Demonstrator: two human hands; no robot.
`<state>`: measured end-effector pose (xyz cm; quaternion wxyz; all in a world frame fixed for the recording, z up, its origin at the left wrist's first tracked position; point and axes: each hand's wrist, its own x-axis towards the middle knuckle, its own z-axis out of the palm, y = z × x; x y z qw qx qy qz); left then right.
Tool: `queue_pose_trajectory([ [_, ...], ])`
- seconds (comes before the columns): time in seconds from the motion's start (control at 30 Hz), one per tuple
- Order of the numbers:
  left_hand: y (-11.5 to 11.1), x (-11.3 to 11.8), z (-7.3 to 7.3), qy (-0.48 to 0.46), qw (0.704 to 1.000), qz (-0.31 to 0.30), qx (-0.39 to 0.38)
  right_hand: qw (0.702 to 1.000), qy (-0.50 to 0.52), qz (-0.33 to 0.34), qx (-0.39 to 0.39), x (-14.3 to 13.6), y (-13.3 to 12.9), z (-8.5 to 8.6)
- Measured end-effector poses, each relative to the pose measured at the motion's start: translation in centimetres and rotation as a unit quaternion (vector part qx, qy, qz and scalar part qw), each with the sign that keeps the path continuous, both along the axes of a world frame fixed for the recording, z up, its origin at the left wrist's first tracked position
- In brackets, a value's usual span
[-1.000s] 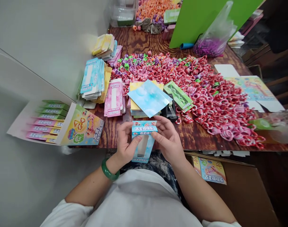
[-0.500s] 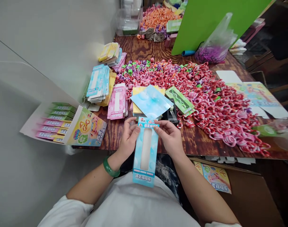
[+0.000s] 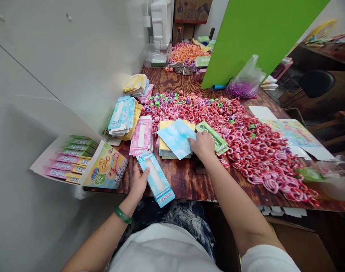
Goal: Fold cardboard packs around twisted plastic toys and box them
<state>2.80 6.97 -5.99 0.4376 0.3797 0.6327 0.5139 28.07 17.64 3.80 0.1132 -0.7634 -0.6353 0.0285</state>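
My left hand (image 3: 138, 181) grips a flat light-blue windowed box (image 3: 157, 177) by its left edge, thumb on top, tilted over the table's front edge. Further right, my right hand (image 3: 204, 145) reaches over a black tape dispenser (image 3: 200, 168), which it mostly hides. Its thumb is apart from the bent fingers and lies at the corner of a blue card (image 3: 176, 138). That card rests on a stack with a yellow card (image 3: 164, 141). The right fingertips are beside a green windowed box (image 3: 219, 143) with a twisted piece inside.
A large heap of red and pink striped coils (image 3: 240, 139) spreads across the wooden table (image 3: 166, 79). Pink boxes (image 3: 141, 136) and blue boxes (image 3: 119, 113) are stacked at left. An open display carton (image 3: 105, 166) holds several small boxes. A green panel (image 3: 254, 41) stands behind.
My right hand has let go of the light-blue box and moved up and right to the tape dispenser. My left hand has carried the box leftward and tilted it. The view has shifted upward.
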Motion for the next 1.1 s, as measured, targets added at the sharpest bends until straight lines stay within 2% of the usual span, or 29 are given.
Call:
queue_pose_trajectory([
  [0.07,-0.1,-0.1,0.0,0.131,0.99,0.005,0.05,1.0,-0.009,-0.007,-0.015,-0.3,0.4,0.0],
  [0.17,-0.1,-0.1,1.2,0.32,0.937,0.006,0.14,1.0,-0.017,-0.004,0.006,-0.4,0.3,-0.3],
  [0.23,0.1,0.1,2.4,0.369,0.912,-0.016,0.177,1.0,-0.025,0.002,0.012,-0.4,0.1,-0.5],
  [0.33,0.6,0.7,4.1,0.373,0.903,-0.054,0.205,0.999,-0.035,0.009,0.023,-0.4,-0.1,-1.0],
  [0.4,1.0,1.5,4.7,0.345,0.911,-0.068,0.215,0.998,-0.03,0.02,0.05,-0.5,-0.1,-1.0],
  [0.47,1.3,2.4,5.0,0.284,0.933,-0.08,0.207,0.996,0.017,0.023,0.083,-0.5,-0.2,-0.7],
  [0.53,1.8,3.4,5.5,0.179,0.966,-0.088,0.166,0.986,0.119,0.009,0.118,-0.4,-0.5,-0.1],
  [0.6,2.4,4.3,6.3,0.033,0.989,-0.086,0.112,0.956,0.247,0.002,0.159,-0.2,-1.2,0.6],
  [0.63,2.7,4.7,6.9,-0.047,0.991,-0.085,0.093,0.936,0.307,0.009,0.174,-0.1,-1.7,0.9],
  [0.7,3.2,5.4,8.2,-0.195,0.973,-0.096,0.077,0.901,0.393,0.035,0.178,-0.2,-2.9,1.2],
  [0.77,3.4,5.9,9.4,-0.29,0.948,-0.113,0.074,0.901,0.393,0.055,0.173,-0.5,-4.2,1.4],
  [0.87,3.1,6.4,10.3,-0.321,0.935,-0.127,0.08,0.941,0.266,0.06,0.201,-1.2,-5.9,1.3],
  [0.93,2.6,6.7,10.4,-0.314,0.933,-0.142,0.105,0.95,0.24,0.057,0.191,-1.7,-6.6,1.1],
  [1.0,2.1,6.8,10.4,-0.316,0.927,-0.158,0.124,0.937,0.313,0.055,0.146,-2.1,-7.1,0.9],
  [1.1,1.7,6.5,10.6,-0.308,0.932,-0.153,0.112,0.884,0.453,0.081,0.085,-2.7,-7.9,0.7],
])
